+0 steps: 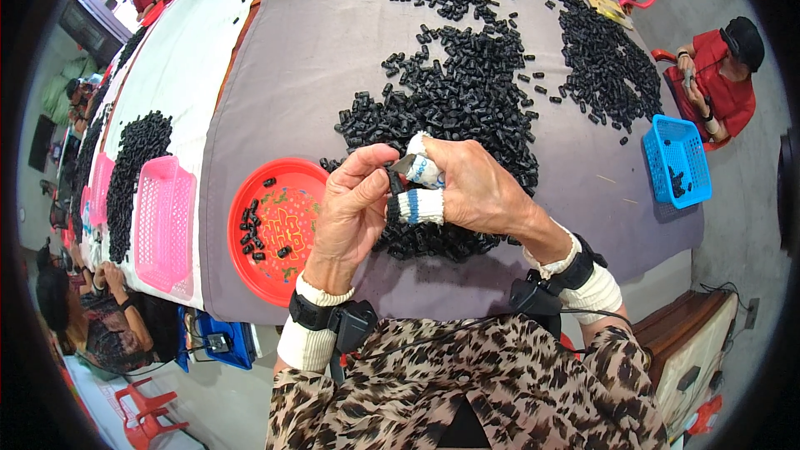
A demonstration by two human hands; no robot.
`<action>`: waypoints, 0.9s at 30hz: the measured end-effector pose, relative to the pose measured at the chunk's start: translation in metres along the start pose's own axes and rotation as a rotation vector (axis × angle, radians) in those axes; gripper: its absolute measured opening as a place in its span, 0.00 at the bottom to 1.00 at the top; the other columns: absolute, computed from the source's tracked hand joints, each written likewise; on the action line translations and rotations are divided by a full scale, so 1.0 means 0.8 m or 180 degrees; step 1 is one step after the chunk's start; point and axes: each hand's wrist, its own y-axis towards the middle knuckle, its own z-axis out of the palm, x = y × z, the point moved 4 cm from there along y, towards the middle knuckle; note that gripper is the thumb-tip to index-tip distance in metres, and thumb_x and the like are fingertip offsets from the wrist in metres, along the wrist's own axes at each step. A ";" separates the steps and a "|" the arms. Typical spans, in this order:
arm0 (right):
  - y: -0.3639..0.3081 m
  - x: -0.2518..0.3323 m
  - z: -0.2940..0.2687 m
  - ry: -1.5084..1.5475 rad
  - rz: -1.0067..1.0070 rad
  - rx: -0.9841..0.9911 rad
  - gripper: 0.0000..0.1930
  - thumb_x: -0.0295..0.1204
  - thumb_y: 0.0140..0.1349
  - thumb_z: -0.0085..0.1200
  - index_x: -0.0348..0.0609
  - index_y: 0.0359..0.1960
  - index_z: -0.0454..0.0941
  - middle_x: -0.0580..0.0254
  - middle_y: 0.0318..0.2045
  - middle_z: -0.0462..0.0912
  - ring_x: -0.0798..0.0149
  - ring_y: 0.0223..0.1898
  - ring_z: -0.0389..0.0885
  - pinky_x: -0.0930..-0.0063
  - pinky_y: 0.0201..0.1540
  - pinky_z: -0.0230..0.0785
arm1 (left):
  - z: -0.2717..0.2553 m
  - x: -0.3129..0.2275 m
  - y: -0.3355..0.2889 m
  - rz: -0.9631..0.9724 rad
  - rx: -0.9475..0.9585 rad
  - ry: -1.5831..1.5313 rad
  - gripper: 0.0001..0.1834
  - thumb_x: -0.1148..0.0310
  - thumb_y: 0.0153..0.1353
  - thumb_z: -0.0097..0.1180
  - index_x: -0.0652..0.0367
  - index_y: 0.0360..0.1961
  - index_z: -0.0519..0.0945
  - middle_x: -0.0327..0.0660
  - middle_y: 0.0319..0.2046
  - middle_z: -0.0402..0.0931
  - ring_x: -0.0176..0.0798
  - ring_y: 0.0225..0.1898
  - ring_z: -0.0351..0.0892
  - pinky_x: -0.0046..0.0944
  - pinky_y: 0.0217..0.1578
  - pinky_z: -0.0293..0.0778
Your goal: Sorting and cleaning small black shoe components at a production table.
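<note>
Desk: a broad surface under smooth grey-mauve cloth (300, 58), its edges bowed by the lens, filling the middle and top of the frame; a white-covered strip runs along its left.
Spotted top: soft printed fabric (417, 392) in tan and dark brown, across the bottom of the frame.
Black heap: a loose mound of short, stubby pieces (467, 100), moulded-looking and faintly glossy, spread from the centre up to the top of the frame.
Red tray: round, shiny and shallow (236, 229), left of centre, with a yellow and green printed pattern and a few black pieces lying in it.
Pink basket: an oblong tub with lattice walls (158, 217), left of the red tray.
Blue basket: rectangular with pierced walls (658, 167), at the right of the frame, a small cluster of black pieces inside.
Hands: near each other at the centre, over the heap's lower part; the left hand (343, 217) pinches between thumb and fingers, the right hand (479, 192) is curled around a tool.
Finger wraps: white ribbed knit with blue stripes (421, 206), on the right hand's fingers.
Blade: thin, grey, pointed (406, 164), in the right hand's grip, just beside the left fingertips.
Held piece: small, black, stubby (395, 182), pinched by the left hand at the frame's centre.
</note>
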 end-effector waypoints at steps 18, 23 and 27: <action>0.003 -0.004 -0.003 -0.0121 0.0085 0.0289 0.20 0.38 0.44 0.63 0.35 0.24 0.67 0.52 0.18 0.73 0.55 0.21 0.74 0.65 0.26 0.65 | 0.004 -0.001 0.000 -0.0038 0.0113 0.0218 0.13 0.73 0.58 0.54 0.63 0.44 0.74 0.41 0.39 0.76 0.33 0.39 0.76 0.33 0.41 0.72; 0.003 -0.003 -0.004 -0.0139 0.0155 0.0355 0.20 0.39 0.44 0.62 0.35 0.24 0.67 0.53 0.18 0.73 0.56 0.21 0.74 0.65 0.26 0.65 | 0.003 0.000 0.000 -0.0023 0.0111 0.0279 0.13 0.73 0.58 0.54 0.63 0.44 0.74 0.40 0.39 0.76 0.32 0.40 0.76 0.33 0.41 0.72; 0.003 -0.002 -0.005 -0.0182 0.0047 0.0384 0.20 0.40 0.44 0.61 0.35 0.24 0.68 0.52 0.18 0.73 0.54 0.22 0.75 0.65 0.27 0.65 | 0.009 -0.001 -0.002 -0.0084 0.0027 0.0315 0.14 0.73 0.57 0.54 0.65 0.46 0.74 0.41 0.41 0.76 0.33 0.41 0.76 0.34 0.42 0.73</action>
